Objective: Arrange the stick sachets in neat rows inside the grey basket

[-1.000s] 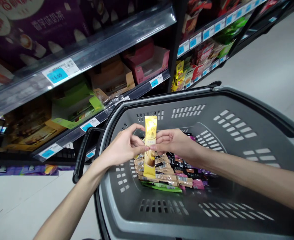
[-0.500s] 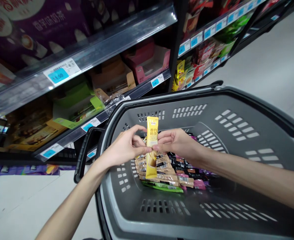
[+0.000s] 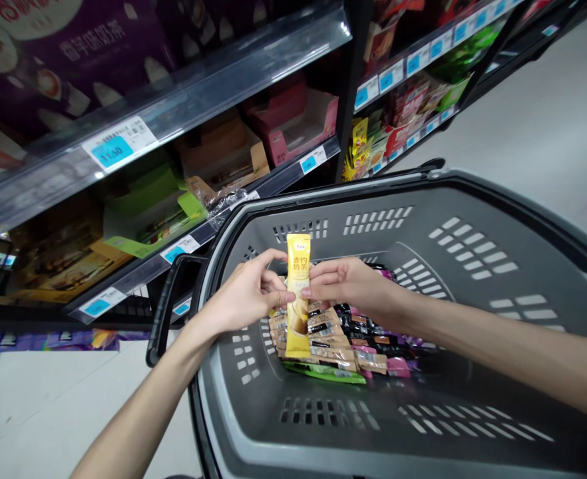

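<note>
A slim yellow milk tea sachet (image 3: 299, 266) is held upright over the grey shopping basket (image 3: 353, 439), its printed front facing me. My left hand (image 3: 247, 293) pinches its left edge between thumb and fingers. From the other side, my right hand (image 3: 351, 286) grips the right edge, thumb on the front. Beneath the hands, many sachets lie in the basket: tan ones (image 3: 331, 336) in a row, black and pink ones (image 3: 398, 366) to the right, and a green one (image 3: 326, 372) at the near side. My right hand partly hides the pile.
Shelves with price tags (image 3: 120, 144) rise at the left, close to the basket. A green open carton (image 3: 148, 213), a brown carton (image 3: 223, 156) and a pink carton (image 3: 298, 123) sit on the lower shelf. The basket's black handle (image 3: 166, 309) sticks out left. Pale floor (image 3: 538, 113) shows beyond.
The yellow sachet has shifted slightly left and stands a little straighter. Both hands still hold it; the view has barely moved.
</note>
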Motion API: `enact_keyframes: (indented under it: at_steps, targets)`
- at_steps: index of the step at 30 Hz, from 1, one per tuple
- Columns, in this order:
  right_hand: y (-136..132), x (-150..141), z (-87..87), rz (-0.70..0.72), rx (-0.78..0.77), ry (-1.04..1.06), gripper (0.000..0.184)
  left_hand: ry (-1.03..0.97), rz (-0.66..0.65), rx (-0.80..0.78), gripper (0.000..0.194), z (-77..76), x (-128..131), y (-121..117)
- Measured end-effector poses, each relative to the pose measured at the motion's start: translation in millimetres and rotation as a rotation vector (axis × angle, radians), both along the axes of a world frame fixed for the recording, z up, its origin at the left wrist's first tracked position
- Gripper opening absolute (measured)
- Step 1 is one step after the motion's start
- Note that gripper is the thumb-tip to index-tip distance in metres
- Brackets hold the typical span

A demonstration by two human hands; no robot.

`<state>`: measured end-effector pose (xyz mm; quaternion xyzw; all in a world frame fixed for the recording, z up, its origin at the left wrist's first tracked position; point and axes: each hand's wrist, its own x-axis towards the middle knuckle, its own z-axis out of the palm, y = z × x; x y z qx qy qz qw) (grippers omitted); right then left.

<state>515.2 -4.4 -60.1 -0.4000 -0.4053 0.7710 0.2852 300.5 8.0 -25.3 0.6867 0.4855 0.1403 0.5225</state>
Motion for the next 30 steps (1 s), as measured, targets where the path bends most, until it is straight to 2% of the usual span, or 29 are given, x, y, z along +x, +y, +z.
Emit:
enact_keyframes:
  at_steps: [17, 30]
  targets:
    - [0.9, -0.1, -5.1, 0.013, 0.006, 0.0, 0.015, 0.025, -0.024, -0.001, 0.045, 2.0, 0.1, -0.5]
    - [0.8, -0.5, -2.3, -0.061, -0.001, -0.056, 0.015, -0.025, -0.023, -0.036, 0.048, -0.2, 0.5, 0.0]
